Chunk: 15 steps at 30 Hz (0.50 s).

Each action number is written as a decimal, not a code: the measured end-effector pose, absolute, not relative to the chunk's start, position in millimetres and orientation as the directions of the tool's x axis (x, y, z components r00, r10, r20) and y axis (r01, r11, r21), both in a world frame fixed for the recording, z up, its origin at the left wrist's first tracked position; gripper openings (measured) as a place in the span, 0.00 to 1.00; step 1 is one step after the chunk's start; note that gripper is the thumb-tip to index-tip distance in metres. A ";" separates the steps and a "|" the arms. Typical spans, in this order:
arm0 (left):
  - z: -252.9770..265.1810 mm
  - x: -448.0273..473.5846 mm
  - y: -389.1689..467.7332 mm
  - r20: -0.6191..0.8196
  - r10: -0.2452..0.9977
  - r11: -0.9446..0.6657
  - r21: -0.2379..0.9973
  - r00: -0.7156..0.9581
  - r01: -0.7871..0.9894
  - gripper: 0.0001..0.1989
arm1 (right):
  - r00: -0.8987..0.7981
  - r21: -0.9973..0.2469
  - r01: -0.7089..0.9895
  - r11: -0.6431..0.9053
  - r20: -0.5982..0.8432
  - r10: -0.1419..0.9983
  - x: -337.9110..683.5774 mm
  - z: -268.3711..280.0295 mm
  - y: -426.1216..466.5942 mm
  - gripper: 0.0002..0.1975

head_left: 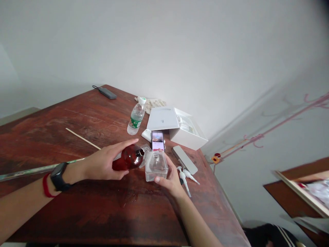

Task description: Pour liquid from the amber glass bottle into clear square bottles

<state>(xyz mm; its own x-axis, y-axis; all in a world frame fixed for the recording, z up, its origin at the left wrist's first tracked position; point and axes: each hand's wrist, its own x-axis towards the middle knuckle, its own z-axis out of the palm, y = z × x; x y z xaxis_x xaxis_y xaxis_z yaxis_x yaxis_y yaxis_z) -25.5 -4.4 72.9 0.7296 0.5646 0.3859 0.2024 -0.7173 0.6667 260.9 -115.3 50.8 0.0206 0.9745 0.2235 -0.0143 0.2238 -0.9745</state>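
My left hand (109, 159) is wrapped round a dark amber bottle (130, 157), which is tipped on its side with its uncapped mouth toward the right. Beside that mouth, my right hand (171, 175) grips a clear square plastic container (156, 166) by its right side and near edge. The container is tilted toward me; whether liquid is flowing into it I cannot tell. Behind it stands a phone (157, 141) with its screen lit. Two white pump heads (186, 178) lie on the table to the right of my right hand.
A water bottle (136, 116) stands upright behind the amber bottle. An open white box (189, 132) and a flat white case (184, 159) are at the right. A wooden stick (82, 138) and a grey device with a short cable (107, 93) lie on the wooden table (59, 127).
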 end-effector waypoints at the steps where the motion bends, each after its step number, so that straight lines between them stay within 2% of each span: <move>1: 73.8 -25.5 -4.5 0.391 0.572 -0.729 0.646 0.722 0.228 0.47 | 0.020 -0.975 -0.005 0.223 0.223 0.975 261.5 50.2 -115.2 0.47; 7: 82.9 -26.3 -2.4 0.386 0.605 -0.722 0.634 0.697 0.276 0.39 | -0.003 -0.976 0.024 0.217 0.217 0.976 266.8 49.8 -114.9 0.48; 11: 86.2 -30.6 0.8 0.396 0.548 -0.761 0.602 0.737 0.242 0.43 | -0.021 -0.977 0.034 0.210 0.209 0.978 272.1 53.3 -116.2 0.49; 15: 86.1 -33.7 1.4 0.413 0.482 -0.802 0.564 0.773 0.198 0.43 | -0.023 -0.977 0.060 0.207 0.205 0.978 278.6 56.5 -117.1 0.49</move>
